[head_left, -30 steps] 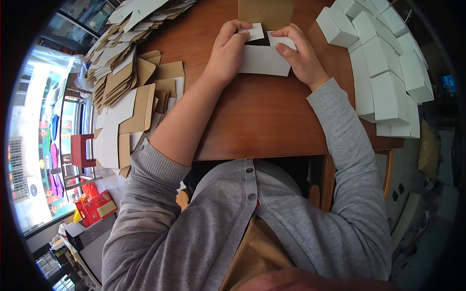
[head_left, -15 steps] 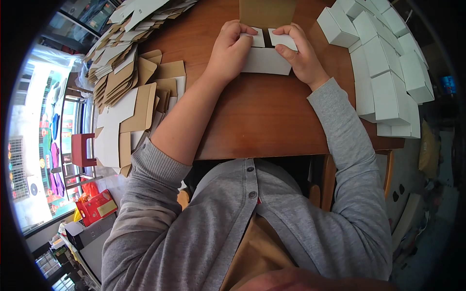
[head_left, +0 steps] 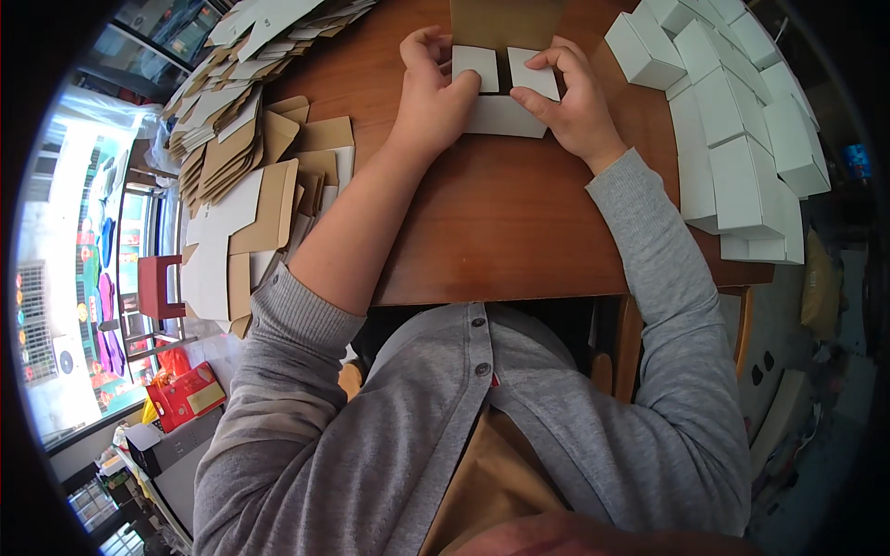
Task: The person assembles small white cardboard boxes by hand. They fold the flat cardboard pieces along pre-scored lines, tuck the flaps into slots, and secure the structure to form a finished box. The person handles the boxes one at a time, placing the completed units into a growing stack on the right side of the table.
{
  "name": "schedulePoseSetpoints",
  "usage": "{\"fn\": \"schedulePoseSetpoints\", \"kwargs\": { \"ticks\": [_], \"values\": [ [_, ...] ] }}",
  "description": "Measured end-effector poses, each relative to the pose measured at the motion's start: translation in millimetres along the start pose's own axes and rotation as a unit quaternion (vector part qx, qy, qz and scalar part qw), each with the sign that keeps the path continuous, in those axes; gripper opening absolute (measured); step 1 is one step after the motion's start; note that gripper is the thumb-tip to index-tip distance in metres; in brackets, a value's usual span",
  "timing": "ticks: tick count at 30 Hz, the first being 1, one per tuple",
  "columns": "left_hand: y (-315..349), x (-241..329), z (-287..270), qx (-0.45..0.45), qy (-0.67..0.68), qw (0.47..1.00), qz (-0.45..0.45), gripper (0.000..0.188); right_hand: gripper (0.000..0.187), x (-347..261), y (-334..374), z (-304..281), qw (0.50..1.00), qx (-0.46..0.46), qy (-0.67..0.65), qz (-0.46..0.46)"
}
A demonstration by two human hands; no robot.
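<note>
A white cardboard box (head_left: 505, 118) with a brown inside stands on the wooden table in front of me. Its large flap (head_left: 507, 22) is raised at the far side, and two small white side flaps are folded inward over the opening with a dark gap between them. My left hand (head_left: 432, 97) is closed around the box's left side, thumb by the left side flap (head_left: 474, 67). On the right side, my right hand (head_left: 573, 104) grips the box, its index finger on the right side flap (head_left: 530, 74) and its thumb at the near corner.
Flat, unfolded cardboard boxes (head_left: 227, 208) lie in an untidy pile along the table's left edge. At the right, folded white boxes (head_left: 742, 185) are stacked several high. The table (head_left: 505, 241) has its near edge close to my body. A red stool (head_left: 159, 287) stands beyond the left side.
My left fingers have lifted off the left side flap and moved to the box's outer side. Both side flaps now show more. The box has shifted slightly away and to the left.
</note>
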State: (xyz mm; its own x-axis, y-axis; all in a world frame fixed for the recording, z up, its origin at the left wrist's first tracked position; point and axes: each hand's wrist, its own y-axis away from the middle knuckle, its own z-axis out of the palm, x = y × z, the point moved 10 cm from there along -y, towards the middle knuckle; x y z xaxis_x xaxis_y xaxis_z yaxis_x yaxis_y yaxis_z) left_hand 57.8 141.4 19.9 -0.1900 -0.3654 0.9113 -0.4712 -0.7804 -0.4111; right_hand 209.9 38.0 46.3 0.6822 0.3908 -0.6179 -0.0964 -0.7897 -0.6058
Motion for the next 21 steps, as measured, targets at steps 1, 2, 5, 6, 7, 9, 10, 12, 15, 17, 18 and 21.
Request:
{"fn": "schedulePoseSetpoints", "kwargs": {
  "ticks": [1,2,5,6,7,9,10,12,15,17,18,21],
  "values": [
    [0.6,4.8,-0.4,0.007,0.01,1.0,0.012,0.069,0.044,-0.7,-0.3,0.0,1.0,0.001,0.0,-0.001],
    [0.2,3.1,-0.1,0.003,-0.001,1.0,0.007,0.069,0.045,-1.4,-0.6,-0.2,1.0,0.001,0.001,-0.003],
    [-2.5,-1.6,0.3,-0.02,-0.014,1.0,-0.003,0.066,0.049,5.2,-0.2,4.0,0.997,-0.028,-0.036,0.056],
    [-4.0,-0.1,3.0,-0.034,-0.004,0.999,-0.004,0.063,0.052,6.7,-0.5,4.5,0.997,-0.035,-0.037,0.056],
    [-5.1,1.4,5.5,-0.049,0.006,0.999,-0.005,0.061,0.055,9.8,-0.7,4.7,0.997,-0.043,-0.039,0.056],
    [-3.0,-1.9,2.4,-0.037,-0.017,0.998,-0.038,0.057,0.06,15.0,2.6,5.7,0.995,-0.046,-0.061,0.06],
    [-1.4,-3.2,1.1,-0.032,-0.027,0.998,-0.055,0.055,0.062,18.4,5.9,6.7,0.994,-0.042,-0.081,0.066],
    [0.4,-0.4,2.6,-0.032,-0.031,0.997,-0.059,0.055,0.067,24.9,10.0,5.2,0.986,-0.028,-0.153,0.062],
    [0.6,1.0,1.8,-0.033,-0.047,0.997,-0.058,0.054,0.072,24.6,7.1,-2.9,0.964,0.006,-0.264,0.03],
    [0.6,1.2,0.1,-0.031,-0.056,0.996,-0.054,0.054,0.072,2.5,-0.2,-7.8,0.958,0.035,-0.283,0.0],
    [0.3,1.2,0.9,-0.032,-0.057,0.996,-0.053,0.053,0.072,2.0,-0.6,-8.1,0.96,0.042,-0.278,-0.008],
    [-0.1,-1.5,1.2,-0.036,-0.062,0.996,-0.058,0.051,0.07,0.1,-0.9,-3.8,0.971,0.037,-0.235,-0.005]
  ]
}}
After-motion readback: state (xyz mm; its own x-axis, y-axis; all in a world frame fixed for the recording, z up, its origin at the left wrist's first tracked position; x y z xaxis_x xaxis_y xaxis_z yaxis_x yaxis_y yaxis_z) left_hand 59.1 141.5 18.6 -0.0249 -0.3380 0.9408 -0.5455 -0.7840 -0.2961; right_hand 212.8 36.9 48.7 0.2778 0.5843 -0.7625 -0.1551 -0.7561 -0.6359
